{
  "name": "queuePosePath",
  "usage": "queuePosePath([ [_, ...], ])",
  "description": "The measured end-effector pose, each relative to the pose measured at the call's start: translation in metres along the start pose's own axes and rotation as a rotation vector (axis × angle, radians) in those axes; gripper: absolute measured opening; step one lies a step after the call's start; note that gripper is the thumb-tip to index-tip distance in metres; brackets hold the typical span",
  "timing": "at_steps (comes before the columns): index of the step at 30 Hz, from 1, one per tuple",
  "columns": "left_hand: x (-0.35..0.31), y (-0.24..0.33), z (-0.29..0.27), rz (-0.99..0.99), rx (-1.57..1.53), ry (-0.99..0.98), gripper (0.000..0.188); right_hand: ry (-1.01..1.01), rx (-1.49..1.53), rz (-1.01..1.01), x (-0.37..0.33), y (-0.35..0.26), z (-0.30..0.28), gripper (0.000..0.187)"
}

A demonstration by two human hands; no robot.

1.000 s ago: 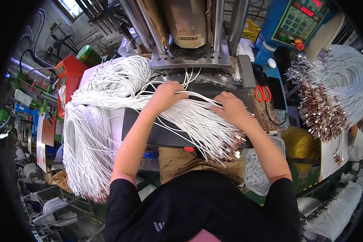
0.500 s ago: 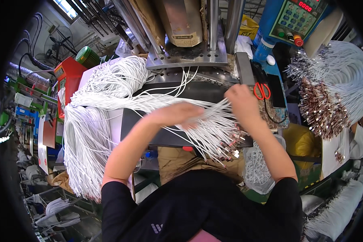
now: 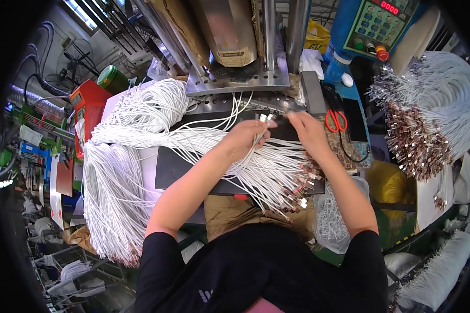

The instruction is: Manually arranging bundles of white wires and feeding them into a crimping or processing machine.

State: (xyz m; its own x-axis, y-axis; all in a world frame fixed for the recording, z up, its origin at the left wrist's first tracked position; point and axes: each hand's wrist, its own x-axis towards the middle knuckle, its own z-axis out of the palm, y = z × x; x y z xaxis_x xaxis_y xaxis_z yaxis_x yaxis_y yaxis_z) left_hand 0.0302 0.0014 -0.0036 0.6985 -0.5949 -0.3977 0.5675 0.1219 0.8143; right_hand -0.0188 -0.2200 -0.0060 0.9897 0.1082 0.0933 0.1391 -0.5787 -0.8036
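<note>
Where half a second ago the left hand [image 3: 244,138] was a blur over the white cables [image 3: 277,159], we now see it closed around a few of them, their pale connectors [image 3: 266,119] raised in front of the press [image 3: 237,82] — which, we judge, means a small group is parted from the rest for handling. The other cables lie fanned across the dark board [image 3: 168,169], brown ends toward the lower right. Beside the raised connectors, the right hand [image 3: 309,133] has its fingers drawn in narrow; whether they pinch anything we cannot tell. The left fingers hide the gripped strands, so we cannot count them — and the upper edge cuts off the press and the control box [image 3: 376,28].
</note>
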Motion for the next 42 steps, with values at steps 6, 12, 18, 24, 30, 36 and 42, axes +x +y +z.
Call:
queuePosePath([
  [6,0.018,0.007,-0.018,0.028,-0.048,0.190,0.026,-0.366,-0.404,-0.039,-0.007,-0.024,0.006,0.027],
  [12,0.027,-0.007,-0.024,0.054,0.066,0.197,0.024,0.310,-0.704,-0.550,0.049,0.024,0.028,0.038],
  [18,0.028,-0.003,-0.022,-0.029,0.216,0.140,0.023,0.164,-0.222,-0.358,0.058,0.043,0.034,0.036],
  [24,0.027,0.002,-0.005,-0.088,0.326,0.112,0.027,-0.087,0.655,0.451,0.053,0.025,0.018,0.039],
  [30,0.026,0.003,0.006,-0.056,0.330,0.098,0.027,-0.012,0.473,0.261,0.049,0.045,0.033,0.038],
  [36,0.030,0.004,-0.014,-0.110,0.332,0.088,0.027,-0.015,0.413,0.153,0.049,0.045,0.021,0.037],
  [42,0.034,0.001,-0.009,-0.131,0.343,0.062,0.027,-0.120,0.378,0.074,0.049,0.054,0.026,0.038],
])
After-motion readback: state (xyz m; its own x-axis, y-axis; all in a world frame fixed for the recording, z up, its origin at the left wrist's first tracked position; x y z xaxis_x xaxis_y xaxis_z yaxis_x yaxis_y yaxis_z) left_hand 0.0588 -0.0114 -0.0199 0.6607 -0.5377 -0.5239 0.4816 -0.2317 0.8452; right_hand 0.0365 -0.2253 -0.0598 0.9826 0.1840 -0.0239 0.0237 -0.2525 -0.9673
